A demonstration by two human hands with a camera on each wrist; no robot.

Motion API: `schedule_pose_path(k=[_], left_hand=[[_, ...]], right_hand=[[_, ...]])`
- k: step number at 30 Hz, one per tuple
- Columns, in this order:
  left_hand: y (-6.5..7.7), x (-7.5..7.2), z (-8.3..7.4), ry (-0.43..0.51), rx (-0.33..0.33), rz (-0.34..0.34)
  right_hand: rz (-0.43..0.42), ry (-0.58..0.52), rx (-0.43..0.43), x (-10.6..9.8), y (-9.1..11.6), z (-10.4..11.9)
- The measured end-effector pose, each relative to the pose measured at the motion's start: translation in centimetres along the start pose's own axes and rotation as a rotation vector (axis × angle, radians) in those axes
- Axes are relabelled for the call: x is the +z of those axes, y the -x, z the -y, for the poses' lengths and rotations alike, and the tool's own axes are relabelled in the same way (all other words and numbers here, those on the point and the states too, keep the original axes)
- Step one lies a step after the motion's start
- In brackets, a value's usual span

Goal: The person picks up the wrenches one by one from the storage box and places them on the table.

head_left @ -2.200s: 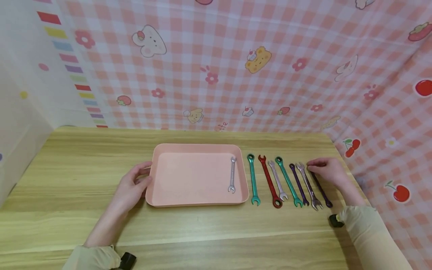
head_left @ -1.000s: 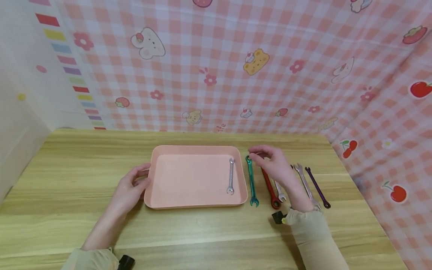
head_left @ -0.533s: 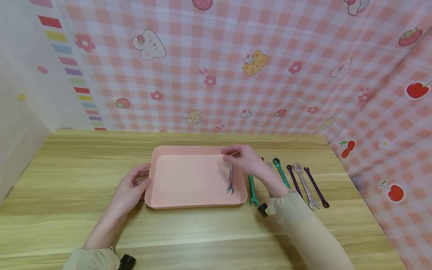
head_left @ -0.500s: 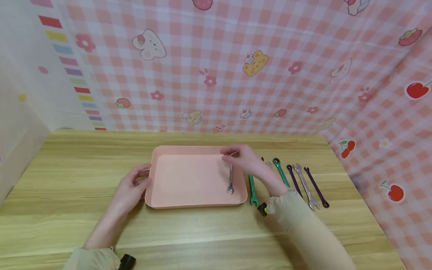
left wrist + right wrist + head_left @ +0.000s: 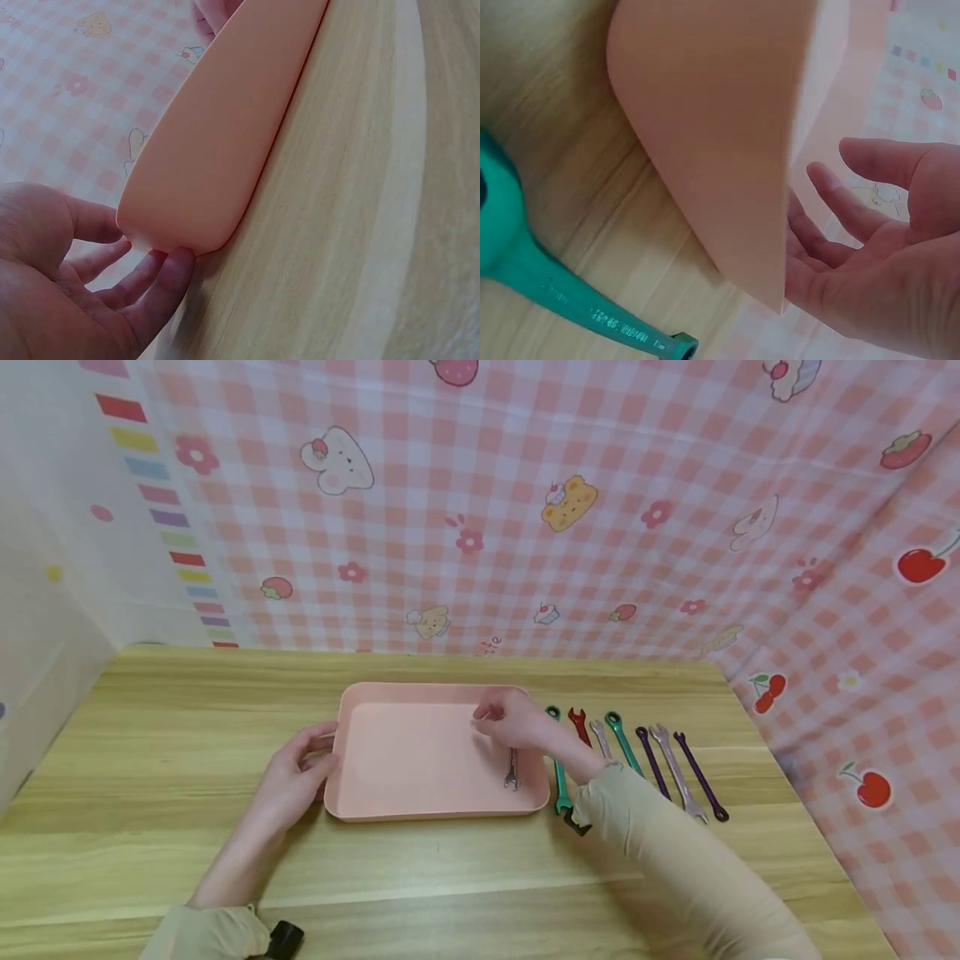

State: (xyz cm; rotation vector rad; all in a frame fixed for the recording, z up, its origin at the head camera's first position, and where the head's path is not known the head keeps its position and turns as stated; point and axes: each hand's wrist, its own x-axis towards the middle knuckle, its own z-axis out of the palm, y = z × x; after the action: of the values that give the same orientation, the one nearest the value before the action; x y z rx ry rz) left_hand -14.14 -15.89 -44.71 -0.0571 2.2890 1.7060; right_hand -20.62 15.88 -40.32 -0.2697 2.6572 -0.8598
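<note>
A shallow pink tray point(image 5: 420, 768) lies on the wooden table. My left hand point(image 5: 292, 781) rests at its left end; in the left wrist view the fingertips of the left hand point(image 5: 97, 277) touch the tray's outer wall. My right hand point(image 5: 513, 718) hovers over the tray's right part, fingers loosely bent. Below it a silver wrench point(image 5: 512, 770) lies in the tray, its upper end hidden by the hand. From the right wrist view, nothing sits between thumb and fingers of the right hand point(image 5: 885, 225), which reach over the tray's rim.
Right of the tray lie several wrenches in a row: a green one point(image 5: 559, 768), a red one point(image 5: 578, 727), a silver one point(image 5: 600, 739), another green one point(image 5: 624, 743), then purple and silver ones. The right sleeve point(image 5: 660, 835) covers some lower ends. A checked cloth point(image 5: 420, 527) hangs behind.
My right hand has moved left, from the purple wrench at the row's far end, across the wrenches, to above the tray. My left hand stays at the tray's left end.
</note>
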Motion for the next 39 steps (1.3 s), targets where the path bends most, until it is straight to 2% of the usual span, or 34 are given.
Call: schedule_pose_path(k=[8,20,29,39], left_hand=[[0.0,0.0,0.0,0.007,-0.004,0.003],[-0.2,0.1,-0.2,0.011,-0.012,0.013],[-0.3,0.0,-0.1,0.01,-0.015,0.012],[-0.1,-0.1,-0.1,0.014,-0.017,0.002]], right_hand=[[-0.033,0.033,-0.012,0.9,-0.4,0.9],[0.056,-0.037,0.069,2.0,-0.9,3.3],[0.089,-0.092,0.025,2.3,-2.1,4.2],[0.109,-0.129,0.052,1.5,-2.8,4.2]])
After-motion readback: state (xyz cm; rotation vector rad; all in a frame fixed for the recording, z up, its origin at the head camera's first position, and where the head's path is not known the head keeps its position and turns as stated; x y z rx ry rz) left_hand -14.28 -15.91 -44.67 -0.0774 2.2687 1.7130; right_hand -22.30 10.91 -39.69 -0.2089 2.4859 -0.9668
